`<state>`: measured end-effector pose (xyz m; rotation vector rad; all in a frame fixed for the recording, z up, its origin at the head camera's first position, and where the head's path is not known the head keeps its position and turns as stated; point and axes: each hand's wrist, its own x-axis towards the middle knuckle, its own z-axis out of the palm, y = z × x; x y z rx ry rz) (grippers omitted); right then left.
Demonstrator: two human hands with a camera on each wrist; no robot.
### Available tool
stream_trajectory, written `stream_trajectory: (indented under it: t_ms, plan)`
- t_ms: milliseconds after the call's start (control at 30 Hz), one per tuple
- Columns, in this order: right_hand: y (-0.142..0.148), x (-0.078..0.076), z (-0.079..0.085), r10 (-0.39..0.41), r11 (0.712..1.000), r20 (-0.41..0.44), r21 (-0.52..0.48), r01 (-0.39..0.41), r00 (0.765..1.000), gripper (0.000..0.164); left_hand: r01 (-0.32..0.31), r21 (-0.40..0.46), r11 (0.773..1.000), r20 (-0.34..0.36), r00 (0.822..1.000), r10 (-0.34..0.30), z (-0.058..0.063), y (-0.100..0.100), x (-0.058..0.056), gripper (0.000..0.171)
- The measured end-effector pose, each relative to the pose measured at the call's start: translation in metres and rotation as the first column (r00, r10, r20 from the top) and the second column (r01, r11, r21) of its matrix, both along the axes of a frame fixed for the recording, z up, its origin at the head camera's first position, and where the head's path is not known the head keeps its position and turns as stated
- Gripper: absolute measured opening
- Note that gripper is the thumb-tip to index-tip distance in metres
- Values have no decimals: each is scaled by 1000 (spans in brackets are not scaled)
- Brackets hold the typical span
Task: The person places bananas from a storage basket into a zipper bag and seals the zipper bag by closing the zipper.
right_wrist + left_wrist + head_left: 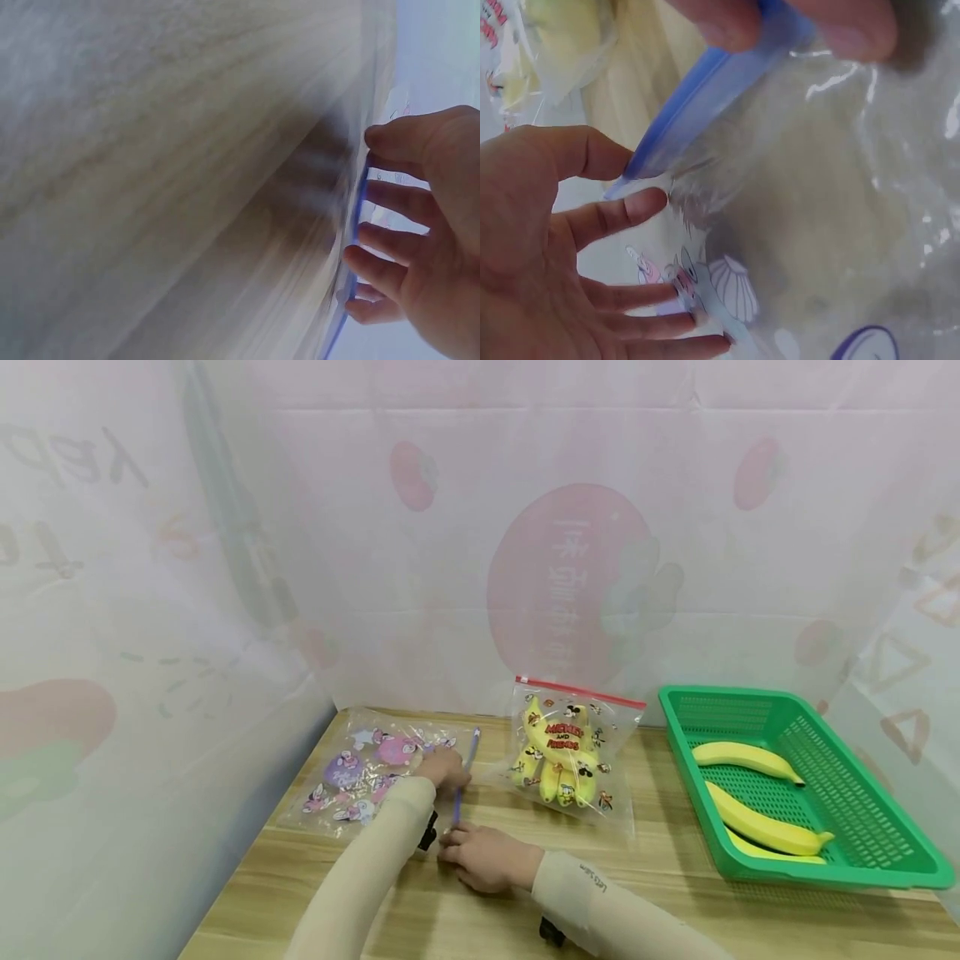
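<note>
A clear zip bag (348, 777) with purple and pink cartoon prints lies flat at the left of the wooden table. Its blue zip strip (697, 105) runs along the right side. My left hand (442, 768) is at the strip's far part, and in the left wrist view its thumb and index finger pinch the blue edge while the other fingers spread. My right hand (487, 857) grips the near end of the strip; in the right wrist view its fingertips (364, 259) meet the blue edge. The bag's film looks lifted in the left wrist view.
A red-topped zip bag (618, 752) holding several bananas stands against the back curtain (450, 635). On the right, a green plastic basket (690, 793) contains bananas (750, 760). The wooden table (255, 910) is bounded by curtains at the back and sides.
</note>
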<state>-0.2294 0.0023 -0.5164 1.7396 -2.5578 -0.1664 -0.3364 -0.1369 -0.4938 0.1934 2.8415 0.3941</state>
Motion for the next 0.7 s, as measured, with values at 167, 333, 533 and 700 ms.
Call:
stream_trajectory:
  t_ms: [167, 333, 533, 700]
  plan:
    - [3, -1, 2, 25, 998, -32, -48, -27, 999, 34, 21, 111, 994, 3, 1000, -21, -1, -12, -2, 14]
    - [9, -4, 5, 28, 992, 5, -124, -27, 1000, 32, 40, 167, 985, -44, 998, -33, -3, -24, -3, 17]
    - [24, -10, 8, -76, 986, 94, -141, 89, 993, 32, 70, 190, 979, -76, 995, -57, -2, -29, -2, 16]
    - [36, -20, 15, -162, 969, 144, -163, 185, 976, 27, 118, 182, 976, -98, 990, -101, 8, -23, 2, 9]
